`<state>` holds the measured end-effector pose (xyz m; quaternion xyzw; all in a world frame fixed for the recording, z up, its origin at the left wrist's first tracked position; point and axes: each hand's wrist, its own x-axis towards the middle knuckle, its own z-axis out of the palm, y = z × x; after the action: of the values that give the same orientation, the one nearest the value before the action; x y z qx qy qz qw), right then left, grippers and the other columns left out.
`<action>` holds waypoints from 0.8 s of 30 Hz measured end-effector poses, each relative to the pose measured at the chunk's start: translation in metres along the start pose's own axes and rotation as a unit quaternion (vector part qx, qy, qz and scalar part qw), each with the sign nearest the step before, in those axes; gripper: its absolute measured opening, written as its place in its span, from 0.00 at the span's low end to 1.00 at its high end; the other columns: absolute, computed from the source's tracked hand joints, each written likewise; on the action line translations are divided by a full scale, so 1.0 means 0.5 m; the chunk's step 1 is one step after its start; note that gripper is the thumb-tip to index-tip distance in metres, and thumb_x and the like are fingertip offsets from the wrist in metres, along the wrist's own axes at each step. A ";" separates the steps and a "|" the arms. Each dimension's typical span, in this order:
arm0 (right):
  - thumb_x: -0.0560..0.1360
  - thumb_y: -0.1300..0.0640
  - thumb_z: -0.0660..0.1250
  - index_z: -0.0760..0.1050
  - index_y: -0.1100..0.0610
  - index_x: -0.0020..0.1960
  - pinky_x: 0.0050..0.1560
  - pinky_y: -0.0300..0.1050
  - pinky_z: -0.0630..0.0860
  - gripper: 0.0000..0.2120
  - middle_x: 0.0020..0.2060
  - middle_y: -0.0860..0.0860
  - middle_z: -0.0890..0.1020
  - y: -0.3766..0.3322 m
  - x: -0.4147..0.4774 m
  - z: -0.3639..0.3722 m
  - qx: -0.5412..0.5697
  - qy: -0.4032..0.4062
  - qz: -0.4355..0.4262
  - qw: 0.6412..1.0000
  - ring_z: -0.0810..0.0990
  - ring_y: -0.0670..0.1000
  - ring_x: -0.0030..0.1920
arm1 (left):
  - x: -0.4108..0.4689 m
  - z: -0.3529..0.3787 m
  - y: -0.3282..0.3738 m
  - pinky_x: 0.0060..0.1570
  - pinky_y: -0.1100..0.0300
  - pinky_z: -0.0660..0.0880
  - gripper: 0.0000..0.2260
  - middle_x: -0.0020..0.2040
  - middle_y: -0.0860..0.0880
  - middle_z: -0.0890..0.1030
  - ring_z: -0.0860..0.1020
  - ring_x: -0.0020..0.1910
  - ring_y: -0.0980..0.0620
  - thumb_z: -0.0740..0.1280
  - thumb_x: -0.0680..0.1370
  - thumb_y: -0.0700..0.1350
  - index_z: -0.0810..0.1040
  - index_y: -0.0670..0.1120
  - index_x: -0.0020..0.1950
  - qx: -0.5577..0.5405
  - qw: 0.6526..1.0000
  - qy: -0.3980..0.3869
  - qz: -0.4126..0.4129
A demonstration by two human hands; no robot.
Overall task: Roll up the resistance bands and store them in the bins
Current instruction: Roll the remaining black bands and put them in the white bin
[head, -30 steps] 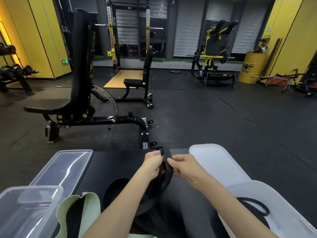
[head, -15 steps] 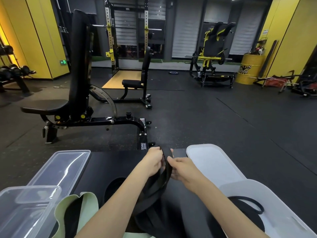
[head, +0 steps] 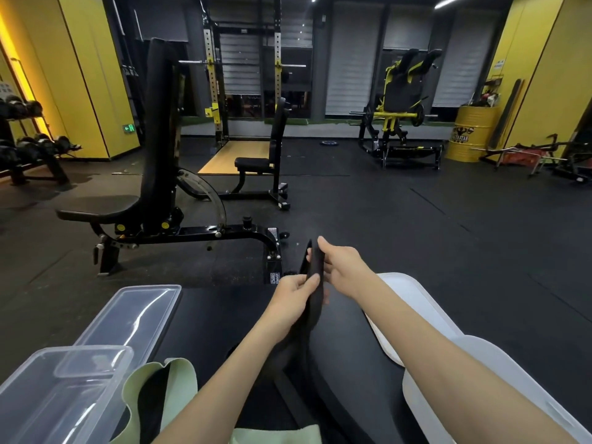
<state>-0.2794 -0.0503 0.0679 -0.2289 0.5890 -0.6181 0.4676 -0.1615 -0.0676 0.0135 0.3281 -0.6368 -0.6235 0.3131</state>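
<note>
A black resistance band stretches up between both hands over the black bench pad. My left hand pinches it lower down. My right hand grips its upper end, further from me. The band's lower part hangs toward my lap, hidden behind my left forearm. A light green band lies loose at the lower left. A clear plastic bin sits at the bottom left. A white bin sits at the lower right, partly covered by my right arm.
A clear lid lies beyond the clear bin and a white lid beyond the white bin. An adjustable black bench stands on the floor just ahead. A squat rack, a yellow machine and a yellow drum stand farther back.
My right hand has risen and moved away from me along the black band, pulling it taut, while my left hand stays lower. The head camera has tilted slightly.
</note>
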 end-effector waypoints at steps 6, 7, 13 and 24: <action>0.73 0.39 0.66 0.73 0.54 0.38 0.38 0.45 0.69 0.18 0.29 0.50 0.68 0.021 -0.030 -0.038 -0.053 -0.134 0.053 0.988 0.69 0.50 0.32 | 0.025 0.011 0.054 0.45 0.53 0.79 0.17 0.41 0.42 0.84 0.82 0.42 0.45 0.57 0.84 0.46 0.82 0.39 0.46 -0.051 0.999 0.014 0.008; 0.74 0.37 0.65 0.76 0.55 0.41 0.43 0.46 0.72 0.20 0.33 0.50 0.74 0.026 -0.042 -0.045 -0.041 -0.172 0.054 0.983 0.74 0.52 0.38 | 0.032 0.014 0.059 0.47 0.49 0.80 0.17 0.43 0.40 0.84 0.83 0.44 0.42 0.57 0.84 0.46 0.81 0.38 0.47 -0.074 0.997 0.032 -0.005; 0.81 0.58 0.60 0.75 0.67 0.59 0.63 0.55 0.74 0.14 0.57 0.66 0.79 0.061 -0.090 -0.068 -0.083 -0.201 -0.030 0.976 0.77 0.64 0.60 | 0.037 0.035 0.090 0.36 0.59 0.77 0.11 0.50 0.47 0.81 0.80 0.46 0.50 0.56 0.84 0.40 0.78 0.40 0.51 -0.192 0.980 0.007 -0.054; 0.80 0.61 0.61 0.74 0.67 0.50 0.45 0.45 0.77 0.08 0.36 0.54 0.77 0.001 -0.082 -0.092 -0.052 -0.134 -0.055 0.988 0.76 0.50 0.34 | 0.001 0.030 0.056 0.51 0.62 0.72 0.19 0.32 0.57 0.79 0.79 0.37 0.60 0.53 0.82 0.60 0.75 0.48 0.46 0.007 0.993 -0.089 -0.076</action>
<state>-0.2987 0.0080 0.0690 -0.3655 0.5387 -0.5750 0.4955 -0.1745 -0.0589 0.0411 0.3206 -0.6400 -0.6676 0.2048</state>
